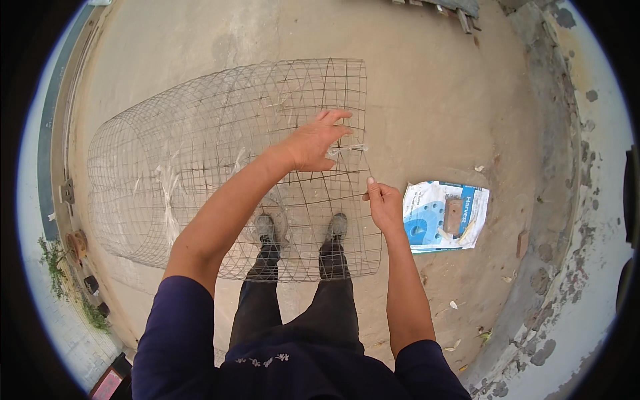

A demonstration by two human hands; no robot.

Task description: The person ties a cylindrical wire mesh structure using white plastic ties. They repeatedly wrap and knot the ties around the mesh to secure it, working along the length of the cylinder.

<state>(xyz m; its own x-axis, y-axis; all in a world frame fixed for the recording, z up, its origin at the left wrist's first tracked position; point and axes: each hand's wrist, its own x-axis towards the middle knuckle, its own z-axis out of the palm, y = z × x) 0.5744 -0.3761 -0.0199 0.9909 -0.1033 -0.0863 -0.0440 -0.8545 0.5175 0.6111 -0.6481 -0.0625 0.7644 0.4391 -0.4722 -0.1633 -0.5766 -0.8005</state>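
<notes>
A rolled wire mesh cylinder (220,127) lies in front of me, above my shoes and stretching to the left. My left hand (317,142) is over its right end, fingers apart, holding nothing; whether it touches the wires I cannot tell. Beside that hand, a white tie (350,148) is knotted on the mesh near the end edge. My right hand (385,204) pinches the mesh's end wire between thumb and fingers, just below the tie. Another white tie (170,193) of stringy plastic hangs on the mesh farther left.
A white and blue printed sack (433,233) lies on the ground to the right, with a brown brick (453,216) on it. Beyond it runs a stained wall (593,227). Green plants (57,273) grow along the left edge. A dark slab (453,7) sits at the far end.
</notes>
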